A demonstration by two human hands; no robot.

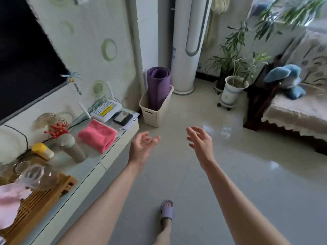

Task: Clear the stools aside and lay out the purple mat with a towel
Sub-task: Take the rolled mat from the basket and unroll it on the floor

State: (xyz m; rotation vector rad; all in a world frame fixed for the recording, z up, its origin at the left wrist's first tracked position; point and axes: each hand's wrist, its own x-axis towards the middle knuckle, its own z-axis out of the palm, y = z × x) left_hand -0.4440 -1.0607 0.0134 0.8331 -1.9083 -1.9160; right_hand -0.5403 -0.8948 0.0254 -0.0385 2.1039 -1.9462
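Observation:
A rolled purple mat (158, 87) stands upright in a beige plastic basket (152, 116) on the floor, against the wall ahead. A folded pink towel (98, 136) lies on the white TV cabinet (113, 154) to my left. My left hand (142, 146) and my right hand (200, 142) are both stretched forward over the floor, palms facing each other, fingers spread, holding nothing. They are short of the basket. No stools are in view.
A tall white air conditioner (187, 50) stands right of the mat. A potted plant (231, 89) on a wheeled base and a sofa (299, 110) with blue plush toys are at the right. The cabinet holds a router, a vase, a bottle and glassware. My slippered foot (166, 210) is below.

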